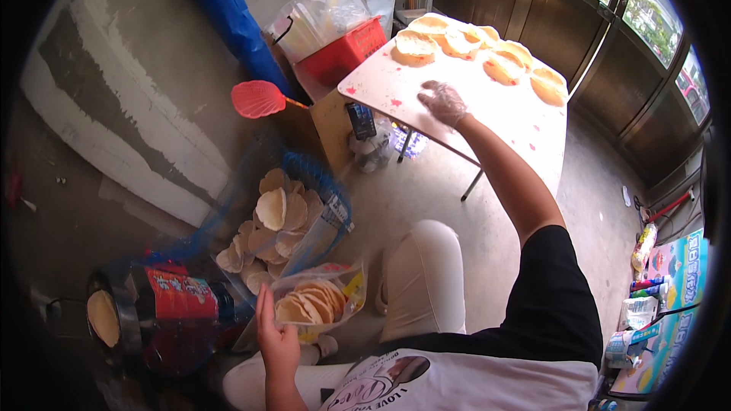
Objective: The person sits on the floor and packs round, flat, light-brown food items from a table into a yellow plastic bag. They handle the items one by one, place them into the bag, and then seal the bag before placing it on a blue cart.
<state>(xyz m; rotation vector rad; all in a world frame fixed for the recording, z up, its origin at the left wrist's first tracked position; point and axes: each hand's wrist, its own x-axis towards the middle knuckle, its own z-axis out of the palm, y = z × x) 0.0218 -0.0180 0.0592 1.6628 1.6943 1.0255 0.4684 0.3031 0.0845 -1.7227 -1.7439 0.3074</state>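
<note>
My right hand (pixel 444 104), in a clear plastic glove, reaches over the white folding table (pixel 380 83), its fingers apart and nothing seen in them. Several round, thin, pale discs (pixel 416 44), wafer-like, lie along the table's far side beyond it. Low in the view, my bare left hand (pixel 277 325) holds the side of a plastic bag (pixel 357 299) that has a stack of similar discs (pixel 311 303) inside. Just behind that bag, a larger clear bag with blue edging holds many loose pale discs (pixel 271 209).
A cylindrical machine (pixel 117 311) with a disc at its end stands at the lower left. A pink fly swatter (pixel 258 99) sticks out beside a cardboard box (pixel 328 131). Left of the table are a red basket (pixel 348 48) and a clear bin (pixel 314 17). Packages line the right wall.
</note>
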